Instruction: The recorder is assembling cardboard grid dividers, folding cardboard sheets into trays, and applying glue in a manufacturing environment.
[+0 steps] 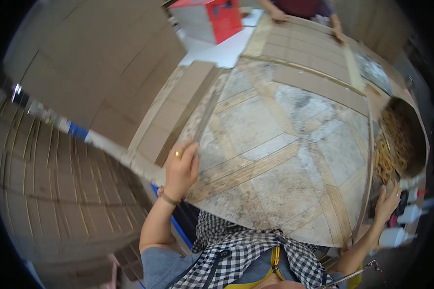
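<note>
My left hand, with a gold ring, is at the near end of a long brown cardboard stack on the left of the table. Its fingers are curled together beside a narrow raised edge; what they grip, if anything, is hidden. At the right side, my right hand reaches to a heap of tan rubber bands by a dark brown round container. Its fingers look stretched out and apart, slightly blurred. Between my hands lies a worn tabletop with a printed tile-and-wood pattern.
Across the table a co-worker's hands rest on flat brown cardboard pieces. A red and white box stands at the far left. Tall cardboard stacks flank the left side. White bottles stand at the right edge.
</note>
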Demonstrator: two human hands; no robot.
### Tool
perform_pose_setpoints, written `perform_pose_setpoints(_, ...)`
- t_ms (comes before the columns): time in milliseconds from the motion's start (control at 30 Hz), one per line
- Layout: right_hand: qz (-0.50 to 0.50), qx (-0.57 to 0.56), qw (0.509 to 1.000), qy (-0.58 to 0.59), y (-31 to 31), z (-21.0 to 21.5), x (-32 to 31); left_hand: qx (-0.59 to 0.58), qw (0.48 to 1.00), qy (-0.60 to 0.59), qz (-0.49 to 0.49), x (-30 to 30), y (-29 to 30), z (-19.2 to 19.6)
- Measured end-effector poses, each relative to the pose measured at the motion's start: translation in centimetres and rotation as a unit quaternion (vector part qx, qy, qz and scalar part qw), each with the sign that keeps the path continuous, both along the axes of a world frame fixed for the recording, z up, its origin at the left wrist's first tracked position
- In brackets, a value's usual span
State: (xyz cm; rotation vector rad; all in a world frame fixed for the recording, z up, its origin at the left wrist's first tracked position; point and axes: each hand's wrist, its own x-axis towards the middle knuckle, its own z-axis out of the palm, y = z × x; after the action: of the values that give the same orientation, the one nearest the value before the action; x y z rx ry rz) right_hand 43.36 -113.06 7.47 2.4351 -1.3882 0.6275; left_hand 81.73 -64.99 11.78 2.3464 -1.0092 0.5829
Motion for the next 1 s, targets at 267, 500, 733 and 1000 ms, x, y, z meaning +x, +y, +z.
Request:
perform_pose_setpoints(267,-0.073,0.208,0.968,-0.118,-4.6,-5.2,-11.9,0.079,0.985,0.077,-0.131,12.8,-14.9,-1.7)
perform_pose_setpoints(500,-0.128,0.227,0.965,0.033,0.8,2.3,-5.7,0.168,0.950,0.063,-0.256,17.1,-33.8,-6.2)
perform_pose_setpoints(733,-0.127,0.332,0.927,0.117,2.3,5.2,-3.2,0.234,0.917,-0.202,-0.252,18.3,-36.4,-6.7)
perform_pose_setpoints(1000,-0.037,0.267,0.963,-0.025,2.8,7.2,-4.7,0.081,0.996,-0.007,-0.044,16.4,-37.1,-7.6)
